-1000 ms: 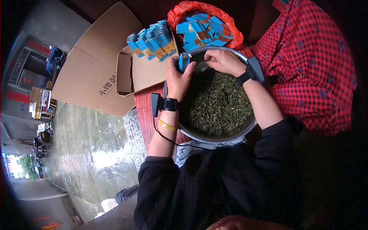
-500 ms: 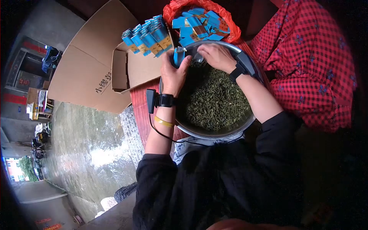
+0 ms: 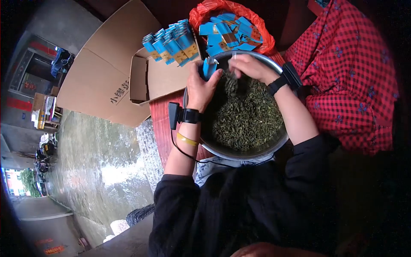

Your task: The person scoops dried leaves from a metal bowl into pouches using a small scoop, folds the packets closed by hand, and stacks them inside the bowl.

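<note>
My left hand point(image 3: 200, 88) is closed around a small blue carton point(image 3: 209, 68) over the left rim of a metal basin point(image 3: 239, 155). The carton stands nearly upright with its top end open. My right hand point(image 3: 251, 68) is above the basin's far side, its fingers curled and slightly blurred. A small clear object point(image 3: 234, 55) shows at its fingertips; its shape is mostly hidden. Dark dried leaves, like tea point(image 3: 248, 120), fill the basin. Below my right fingers a blurred clump of leaves point(image 3: 231, 87) appears in the air.
Blue and gold cartons point(image 3: 173, 43) stand in rows in a cardboard tray point(image 3: 165, 79), beside a large cardboard flap point(image 3: 100, 64). A red plastic bag point(image 3: 267, 38) holds flattened blue cartons point(image 3: 231, 32). Red checked cloth point(image 3: 346, 85) lies right of the basin. A cable point(image 3: 182, 150) hangs from my left wrist.
My right hand has lifted and turned slightly, and leaves now show below its fingers. My left hand keeps the carton. The whole view has shifted a little.
</note>
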### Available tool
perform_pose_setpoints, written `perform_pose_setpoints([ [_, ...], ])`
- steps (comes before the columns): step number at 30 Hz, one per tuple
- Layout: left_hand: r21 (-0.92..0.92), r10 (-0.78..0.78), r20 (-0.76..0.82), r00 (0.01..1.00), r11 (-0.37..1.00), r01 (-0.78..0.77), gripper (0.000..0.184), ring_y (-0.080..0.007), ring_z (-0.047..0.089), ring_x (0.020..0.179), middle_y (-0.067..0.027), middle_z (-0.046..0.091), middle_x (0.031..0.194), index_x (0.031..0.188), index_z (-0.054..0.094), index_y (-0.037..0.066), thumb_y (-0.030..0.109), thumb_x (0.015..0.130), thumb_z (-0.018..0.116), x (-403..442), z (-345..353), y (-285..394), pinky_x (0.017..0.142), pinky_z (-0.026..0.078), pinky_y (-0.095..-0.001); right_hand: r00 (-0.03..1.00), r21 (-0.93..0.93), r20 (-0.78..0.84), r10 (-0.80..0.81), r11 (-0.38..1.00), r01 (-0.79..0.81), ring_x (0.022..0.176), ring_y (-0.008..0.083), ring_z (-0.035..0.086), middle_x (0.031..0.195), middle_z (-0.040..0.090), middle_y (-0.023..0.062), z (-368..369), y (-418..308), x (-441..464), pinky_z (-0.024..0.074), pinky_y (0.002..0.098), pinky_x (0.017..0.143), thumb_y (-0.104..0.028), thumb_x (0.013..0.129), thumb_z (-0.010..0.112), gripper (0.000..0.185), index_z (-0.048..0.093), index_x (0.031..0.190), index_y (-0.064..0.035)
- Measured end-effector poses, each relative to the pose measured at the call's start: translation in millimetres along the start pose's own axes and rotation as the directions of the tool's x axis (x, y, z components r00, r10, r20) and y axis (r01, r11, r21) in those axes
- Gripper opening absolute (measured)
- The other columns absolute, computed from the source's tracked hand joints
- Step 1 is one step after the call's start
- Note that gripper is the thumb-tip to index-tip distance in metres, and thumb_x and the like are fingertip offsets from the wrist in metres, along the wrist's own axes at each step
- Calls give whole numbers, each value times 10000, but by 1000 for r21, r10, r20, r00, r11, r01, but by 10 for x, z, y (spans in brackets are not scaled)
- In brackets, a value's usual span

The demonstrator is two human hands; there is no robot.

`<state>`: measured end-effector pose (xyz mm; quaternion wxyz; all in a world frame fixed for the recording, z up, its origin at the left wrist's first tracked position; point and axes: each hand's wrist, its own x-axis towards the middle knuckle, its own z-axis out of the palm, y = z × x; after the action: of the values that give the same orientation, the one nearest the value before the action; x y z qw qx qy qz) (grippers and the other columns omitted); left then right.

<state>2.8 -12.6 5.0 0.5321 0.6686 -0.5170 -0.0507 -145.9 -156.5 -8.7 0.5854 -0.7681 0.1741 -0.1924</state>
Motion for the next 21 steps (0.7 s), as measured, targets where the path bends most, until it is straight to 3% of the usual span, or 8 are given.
perform_pose_setpoints([
  [2,-16,25,11,1000,1000,-25,482,-318,628,833,-187,626,909,1053,512,13,277,744,770,-2,-1,4,748,492,-374,989,37,-144,-13,999,18,606,69,516,647,535,-6,-117,-85,-14,408,219,599,-272,949,467,312,588,796,-28],
  [4,24,-13,85,996,1000,11,498,-200,579,846,-125,601,940,1068,505,-6,249,742,783,-13,2,0,776,476,-321,960,44,-265,-88,994,103,612,65,515,650,534,-9,-184,-144,-35,404,213,597,-276,950,470,315,595,793,-33],
  [8,14,21,146,989,1000,-24,529,-221,605,893,-143,614,967,1112,503,-6,244,738,782,-21,23,-29,795,480,-331,820,5,-539,-190,974,228,615,62,508,652,523,-14,-100,-222,-20,409,201,608,-263,953,474,291,612,817,-46],
  [13,59,34,144,989,997,-43,539,-296,620,923,-187,619,971,1114,504,-6,252,731,782,-10,-4,45,807,483,-364,816,-380,-394,-424,883,276,740,238,646,773,640,116,158,-345,-86,493,332,668,-215,941,503,210,599,909,-31],
  [14,53,24,143,989,998,-32,539,-296,622,912,-185,619,966,1109,506,-4,254,727,785,-7,-4,43,803,485,-362,740,-538,-301,-602,748,389,755,301,631,811,635,130,201,-443,-107,496,354,671,-201,933,526,182,602,916,-37],
  [16,49,11,141,990,999,-18,539,-296,624,900,-184,619,961,1105,509,-3,256,723,788,-16,-8,30,798,486,-360,674,-683,-201,-711,595,423,771,331,622,842,633,142,219,-574,-155,492,381,667,-183,925,538,160,601,922,-36],
  [20,32,-2,78,997,999,-1,504,-262,622,856,-161,618,937,1083,515,4,245,732,785,-5,-3,25,780,488,-344,622,-707,-306,-721,609,359,768,354,617,821,624,161,76,-530,-130,484,402,656,-183,922,532,166,593,915,-29],
  [21,16,-14,55,998,1000,13,487,-249,620,844,-152,617,928,1073,516,6,237,737,783,-11,-11,35,773,489,-337,705,-643,-342,-621,702,307,760,359,618,805,625,168,13,-425,-90,484,410,646,-190,922,523,179,588,906,-24],
])
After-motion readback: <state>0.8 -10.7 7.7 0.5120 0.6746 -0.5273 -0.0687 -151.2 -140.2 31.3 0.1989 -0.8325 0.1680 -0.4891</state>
